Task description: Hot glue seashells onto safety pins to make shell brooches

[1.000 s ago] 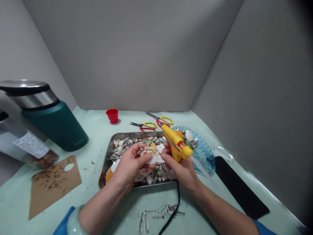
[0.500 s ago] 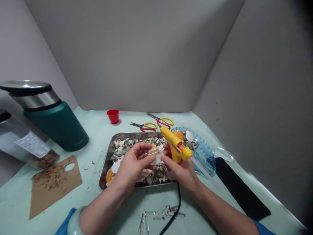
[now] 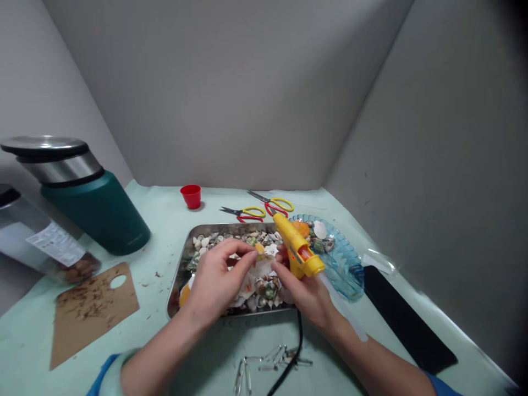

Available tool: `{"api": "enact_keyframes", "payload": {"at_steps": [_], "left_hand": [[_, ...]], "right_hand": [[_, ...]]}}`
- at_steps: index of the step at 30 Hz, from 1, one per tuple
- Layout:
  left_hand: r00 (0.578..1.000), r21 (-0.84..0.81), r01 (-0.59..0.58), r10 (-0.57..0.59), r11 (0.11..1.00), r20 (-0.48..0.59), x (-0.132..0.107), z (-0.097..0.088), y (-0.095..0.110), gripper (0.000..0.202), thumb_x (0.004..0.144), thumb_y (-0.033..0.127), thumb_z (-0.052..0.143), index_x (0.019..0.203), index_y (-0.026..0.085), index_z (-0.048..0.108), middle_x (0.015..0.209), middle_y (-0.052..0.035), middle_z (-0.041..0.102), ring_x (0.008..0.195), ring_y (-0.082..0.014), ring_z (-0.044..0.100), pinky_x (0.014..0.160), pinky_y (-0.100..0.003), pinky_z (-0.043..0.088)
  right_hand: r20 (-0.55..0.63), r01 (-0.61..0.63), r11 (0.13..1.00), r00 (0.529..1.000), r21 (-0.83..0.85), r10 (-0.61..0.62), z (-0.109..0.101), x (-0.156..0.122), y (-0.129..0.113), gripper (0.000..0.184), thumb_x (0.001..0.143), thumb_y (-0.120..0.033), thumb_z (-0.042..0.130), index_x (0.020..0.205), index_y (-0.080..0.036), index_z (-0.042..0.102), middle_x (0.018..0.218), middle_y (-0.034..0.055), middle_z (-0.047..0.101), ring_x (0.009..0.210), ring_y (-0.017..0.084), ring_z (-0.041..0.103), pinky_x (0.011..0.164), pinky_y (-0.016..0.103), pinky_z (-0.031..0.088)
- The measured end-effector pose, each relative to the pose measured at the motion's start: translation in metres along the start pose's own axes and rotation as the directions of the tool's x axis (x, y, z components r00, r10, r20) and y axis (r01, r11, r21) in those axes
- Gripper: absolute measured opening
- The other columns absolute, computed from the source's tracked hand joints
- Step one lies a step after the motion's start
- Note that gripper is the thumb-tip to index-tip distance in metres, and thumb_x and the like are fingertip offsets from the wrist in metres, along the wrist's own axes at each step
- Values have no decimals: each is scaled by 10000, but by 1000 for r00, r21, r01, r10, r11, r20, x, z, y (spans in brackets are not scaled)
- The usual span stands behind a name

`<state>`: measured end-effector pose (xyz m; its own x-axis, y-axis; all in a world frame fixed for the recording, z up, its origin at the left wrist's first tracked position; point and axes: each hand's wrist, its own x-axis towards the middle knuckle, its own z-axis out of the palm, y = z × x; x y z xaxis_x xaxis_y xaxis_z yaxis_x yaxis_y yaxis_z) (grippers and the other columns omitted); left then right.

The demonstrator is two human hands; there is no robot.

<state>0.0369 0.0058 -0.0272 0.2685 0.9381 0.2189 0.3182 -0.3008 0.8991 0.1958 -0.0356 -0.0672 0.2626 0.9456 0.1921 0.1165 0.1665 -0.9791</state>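
My right hand (image 3: pixel 309 291) is wrapped round a yellow hot glue gun (image 3: pixel 299 247), its nozzle pointing up and away and a clear glue stick (image 3: pixel 342 308) jutting from its back. Between the right thumb and fingertips there seems to be a pale seashell (image 3: pixel 263 268), though its edges blend with the shells behind. My left hand (image 3: pixel 220 275) is closed in a pinch just left of it; what its fingertips hold, if anything, is too small to name. Both hands are above a metal tray (image 3: pixel 176 286) full of seashells (image 3: pixel 206 241).
Safety pins (image 3: pixel 243 374) and the black cord (image 3: pixel 299 335) lie in front. Behind the tray are two scissors (image 3: pixel 252 212) (image 3: pixel 282 204) and a red cup (image 3: pixel 191 197). A blue dish (image 3: pixel 350 264) is right; a green bottle (image 3: pixel 99 209), a jar (image 3: pixel 53 247) and brown cardboard (image 3: pixel 94 308) are left.
My left hand has drawn slightly left, away from the right one, and the thin clear piece at its fingertips no longer shows plainly. The glue gun has shifted a little rightward.
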Motion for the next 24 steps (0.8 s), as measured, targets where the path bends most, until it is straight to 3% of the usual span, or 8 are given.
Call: {"api": "enact_keyframes", "payload": {"at_steps": [4, 9, 13, 18, 24], "left_hand": [[988, 168, -150, 146, 974, 41, 1, -7, -1, 122, 803, 222, 556, 728, 204, 651, 807, -35, 656, 766, -178, 584, 709, -305, 439], [925, 382, -379, 329, 843, 191, 1, -14, -1, 127, 825, 185, 512, 792, 192, 634, 825, -55, 635, 783, -190, 573, 700, -321, 434], [897, 427, -440, 363, 790, 252, 1, -17, -4, 145, 847, 177, 482, 803, 183, 620, 810, -56, 629, 739, -177, 566, 662, -302, 441], [826, 459, -563, 478, 687, 298, 2, -16, -7, 192, 866, 185, 451, 844, 191, 642, 856, -81, 653, 795, -196, 577, 727, -328, 459], [856, 375, -517, 460, 769, 238, 1, -15, -8, 157, 824, 214, 523, 806, 222, 679, 829, -85, 666, 807, -219, 586, 748, -353, 459]], "right_hand": [[-7, 10, 1000, 1000, 4, -10, 0, 0, 1, 336, 738, -446, 664, 917, -188, 546, 840, 47, 605, 741, 187, 592, 673, 308, 506], [-52, -5, 998, 999, 62, 8, 2, 0, 0, 398, 705, -462, 696, 943, -180, 547, 852, 49, 607, 751, 190, 596, 718, 332, 511], [-41, 14, 999, 999, 31, -13, 2, 0, -2, 342, 727, -427, 671, 921, -178, 539, 867, 57, 602, 771, 195, 591, 732, 338, 502], [-79, 33, 999, 996, 3, -33, 2, 0, -5, 278, 734, -368, 662, 913, -192, 541, 884, 53, 602, 832, 207, 588, 814, 356, 479], [-63, 45, 999, 997, 2, -45, 2, -1, -5, 232, 750, -333, 652, 918, -216, 544, 898, 59, 604, 819, 216, 587, 773, 362, 498]]}}
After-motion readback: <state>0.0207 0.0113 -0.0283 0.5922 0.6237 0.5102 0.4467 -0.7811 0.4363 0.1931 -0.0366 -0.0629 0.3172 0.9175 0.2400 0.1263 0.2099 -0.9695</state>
